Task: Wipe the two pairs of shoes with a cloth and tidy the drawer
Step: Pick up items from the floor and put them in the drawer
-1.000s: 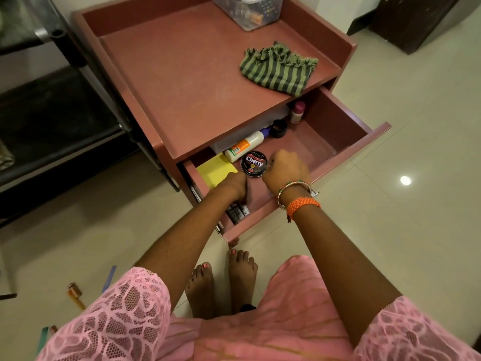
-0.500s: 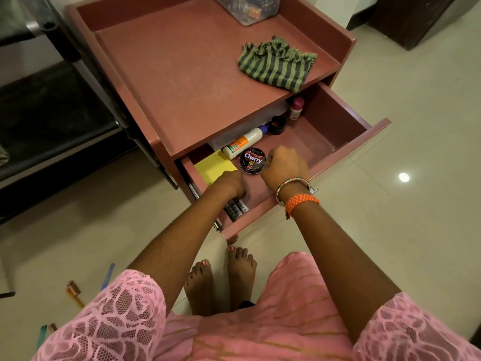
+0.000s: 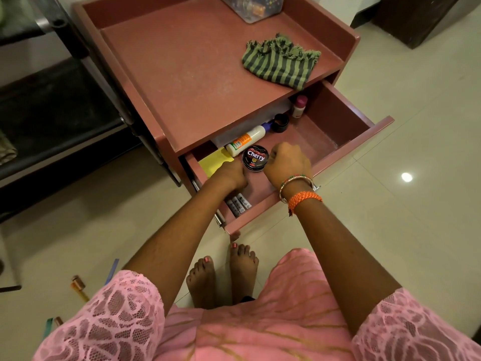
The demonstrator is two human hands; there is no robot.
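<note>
While 2 hands (image 3: 233, 175) reach in drawer (image 3: 348, 126): 1 polish tin (image 3: 255, 158), 3 batteries (image 3: 238, 204).

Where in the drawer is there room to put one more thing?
The right half of the drawer floor is bare, from the right hand across to the right wall. The left half is crowded: yellow paper, white bottle, Cherry polish tin, batteries and left hand. The back holds a black ring and pink-capped bottle.

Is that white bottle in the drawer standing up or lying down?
Lying down: the white bottle rests on its side in the drawer, behind the polish tin.
</note>
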